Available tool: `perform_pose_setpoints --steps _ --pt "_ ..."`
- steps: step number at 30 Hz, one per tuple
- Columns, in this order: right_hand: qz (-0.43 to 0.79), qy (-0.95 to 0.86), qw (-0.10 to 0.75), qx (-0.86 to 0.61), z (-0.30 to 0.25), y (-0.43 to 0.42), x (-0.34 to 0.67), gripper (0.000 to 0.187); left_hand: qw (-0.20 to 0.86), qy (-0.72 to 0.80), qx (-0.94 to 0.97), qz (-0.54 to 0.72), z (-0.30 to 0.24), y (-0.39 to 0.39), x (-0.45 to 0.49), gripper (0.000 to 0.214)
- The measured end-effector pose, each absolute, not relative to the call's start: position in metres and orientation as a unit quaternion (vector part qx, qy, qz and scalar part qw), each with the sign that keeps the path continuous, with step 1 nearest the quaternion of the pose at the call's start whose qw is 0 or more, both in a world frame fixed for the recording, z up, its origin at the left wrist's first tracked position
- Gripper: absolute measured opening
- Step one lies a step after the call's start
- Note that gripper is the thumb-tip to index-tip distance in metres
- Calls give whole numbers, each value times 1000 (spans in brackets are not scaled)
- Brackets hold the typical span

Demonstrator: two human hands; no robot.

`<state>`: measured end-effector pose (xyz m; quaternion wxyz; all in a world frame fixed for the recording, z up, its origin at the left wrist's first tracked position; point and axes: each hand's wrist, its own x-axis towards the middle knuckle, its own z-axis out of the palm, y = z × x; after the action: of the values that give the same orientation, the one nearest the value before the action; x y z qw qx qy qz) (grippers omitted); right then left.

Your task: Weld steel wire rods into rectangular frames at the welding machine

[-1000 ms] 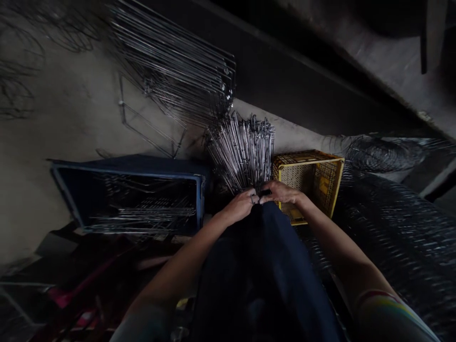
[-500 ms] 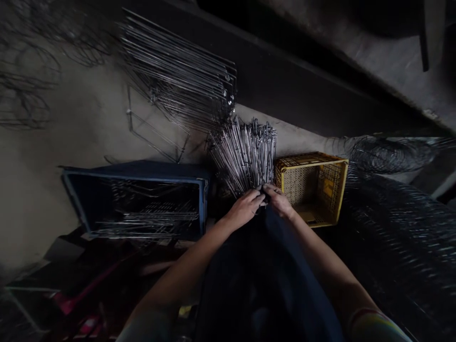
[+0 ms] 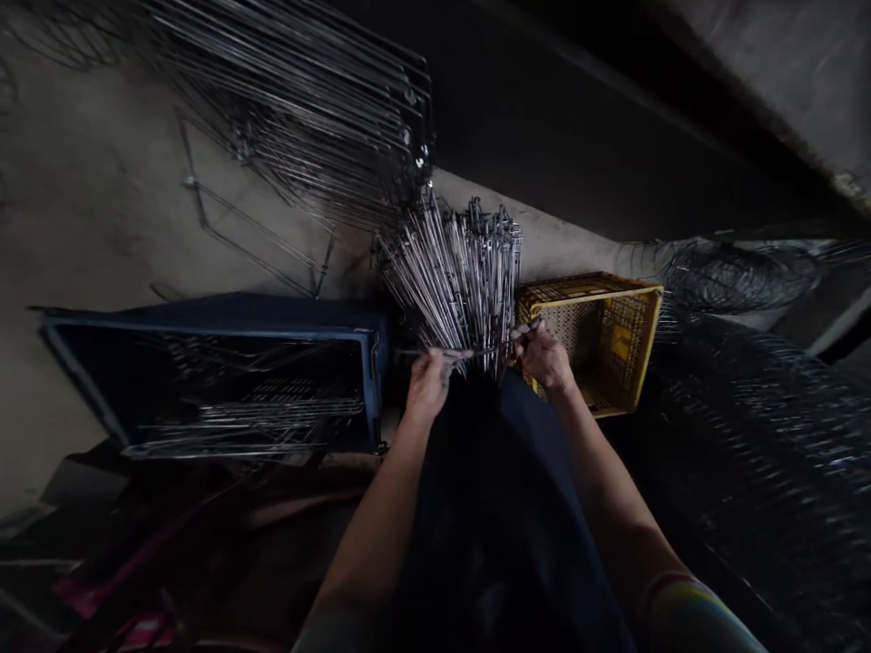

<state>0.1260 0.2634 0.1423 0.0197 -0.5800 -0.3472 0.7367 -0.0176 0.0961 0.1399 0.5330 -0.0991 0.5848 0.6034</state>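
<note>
My left hand (image 3: 430, 381) is closed, thumb and fingers pinching a thin metal rod (image 3: 486, 350) that lies level across my lap. The rod's other end reaches the curled fingers of my right hand (image 3: 544, 356), which is somewhat blurred. Just beyond both hands, a fanned bundle of shiny metal wire pieces (image 3: 469, 272) leans away from me, with small joints along the pieces. My right hand is in front of the near left edge of a yellow plastic crate (image 3: 599, 288).
Left stands a blue crate (image 3: 224, 313) with bent wire frames (image 3: 272, 413) inside. Behind it lie a large stack of wire frames (image 3: 299, 91) and one loose frame (image 3: 255, 222) on the floor. Coiled wire (image 3: 741, 277) and dark mesh (image 3: 768, 435) are at the right.
My hands were together at the front of the bundle; they have moved apart, left hand leftward and right hand slightly right and up, with the rod now showing between them. The camera view has shifted.
</note>
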Motion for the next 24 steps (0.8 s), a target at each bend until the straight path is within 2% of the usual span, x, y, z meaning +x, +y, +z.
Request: perform_pose_setpoints --steps 2,5,9,12,16,19,24 --pt "757 -379 29 -532 153 265 119 33 576 552 -42 602 151 113 -21 48" --pt "736 -525 -33 -426 158 280 120 27 617 591 152 497 156 120 -41 49" --pt "583 -716 -146 -355 129 300 136 16 536 703 340 322 131 94 -62 47" --pt "532 -743 -186 -360 112 299 148 12 511 735 337 292 118 69 -59 46" --pt "556 -727 -200 -349 119 295 160 14 495 718 402 281 124 44 -51 37" --pt "541 -734 -220 -347 121 301 164 14 469 725 435 255 123 38 -53 39" --pt "438 -781 -287 -341 131 298 161 24 484 766 338 255 135 50 -68 44"
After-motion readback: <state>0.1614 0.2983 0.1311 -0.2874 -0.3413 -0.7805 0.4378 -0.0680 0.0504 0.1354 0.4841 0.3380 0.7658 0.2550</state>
